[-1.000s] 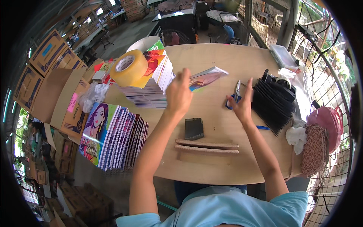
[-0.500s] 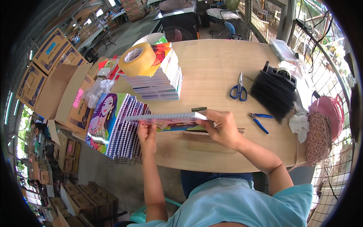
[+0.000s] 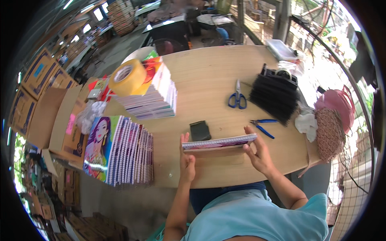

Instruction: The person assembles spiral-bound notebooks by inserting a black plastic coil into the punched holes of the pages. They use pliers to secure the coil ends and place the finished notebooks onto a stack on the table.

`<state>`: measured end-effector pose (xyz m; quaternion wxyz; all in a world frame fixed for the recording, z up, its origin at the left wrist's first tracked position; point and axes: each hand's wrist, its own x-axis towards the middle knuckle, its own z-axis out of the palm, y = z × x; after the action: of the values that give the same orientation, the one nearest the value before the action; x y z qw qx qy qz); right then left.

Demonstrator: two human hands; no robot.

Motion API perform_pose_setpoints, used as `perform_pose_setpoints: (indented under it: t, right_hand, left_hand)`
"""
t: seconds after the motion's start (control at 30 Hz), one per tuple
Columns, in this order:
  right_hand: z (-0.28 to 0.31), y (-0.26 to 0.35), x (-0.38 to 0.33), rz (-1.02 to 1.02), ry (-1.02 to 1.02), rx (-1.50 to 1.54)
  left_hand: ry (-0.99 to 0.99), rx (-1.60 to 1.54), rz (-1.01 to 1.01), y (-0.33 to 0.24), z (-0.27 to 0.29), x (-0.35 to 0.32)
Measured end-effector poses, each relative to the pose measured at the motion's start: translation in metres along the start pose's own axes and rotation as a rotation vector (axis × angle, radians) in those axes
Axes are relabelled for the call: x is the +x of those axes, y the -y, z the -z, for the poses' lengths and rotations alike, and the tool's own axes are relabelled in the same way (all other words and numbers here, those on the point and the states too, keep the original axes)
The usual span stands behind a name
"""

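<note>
My left hand (image 3: 187,162) and my right hand (image 3: 257,154) steady a spiral notebook (image 3: 219,142) between them, one at each end. It stands on edge above the table, its white coil edge facing up. My fingers are fairly straight, with the thumbs on the near side. Just beyond it lies a dark green block (image 3: 200,130). Left of my left hand, a long row of spiral notebooks (image 3: 130,152) leans at the table's edge, a colourful illustrated cover (image 3: 98,146) facing out.
A stack of notebooks or paper (image 3: 155,94) carries a yellow tape roll (image 3: 128,76). Blue-handled scissors (image 3: 237,98), blue pliers (image 3: 263,127) and a pile of black coils (image 3: 275,96) lie to the right. Beyond the coils is a tape dispenser (image 3: 283,74). Cardboard boxes (image 3: 60,116) stand left; a patterned pouch (image 3: 329,134) sits far right.
The notebook has come down and nearer to me, from a raised slant to level on edge. My left hand has moved right, away from the notebook row. The view has shifted slightly.
</note>
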<state>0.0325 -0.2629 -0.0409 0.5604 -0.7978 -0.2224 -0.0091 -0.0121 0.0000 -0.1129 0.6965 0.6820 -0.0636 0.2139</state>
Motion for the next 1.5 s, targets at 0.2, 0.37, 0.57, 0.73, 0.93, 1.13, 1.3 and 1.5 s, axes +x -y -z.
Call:
perform_pose_setpoints:
  t: [0.2,0.37,0.57,0.73,0.93,1.13,1.3,1.5]
  right_hand:
    - [0.009,-0.037,0.019,-0.022,0.443,0.541]
    - [0.06,-0.089,0.104,0.012,-0.335,-0.797]
    - [0.084,-0.121,0.133,0.288,-0.474,-1.2]
    - [0.097,-0.123,0.121,0.335,-0.381,-1.214]
    - [0.106,-0.101,0.127,0.603,-0.389,-0.775]
    - [0.114,-0.007,0.101,0.428,0.21,-0.501]
    - [0.09,0.026,0.068,0.398,0.319,-0.235]
    - [0.079,0.028,0.06,0.503,0.317,-0.219]
  left_hand:
    - [-0.064,-0.018,-0.033,0.001,0.019,-0.007]
    - [-0.313,0.525,-0.49,-0.072,-0.025,0.008]
    - [0.068,1.088,-0.509,-0.128,-0.081,0.037]
    - [0.166,0.994,-0.429,-0.12,-0.103,0.056]
    - [0.201,0.854,-0.416,-0.105,-0.103,0.055]
    - [0.241,0.816,-0.538,-0.106,-0.096,0.053]
    - [0.242,0.806,-0.644,-0.101,-0.094,0.047]
    - [0.234,0.816,-0.68,-0.099,-0.094,0.044]
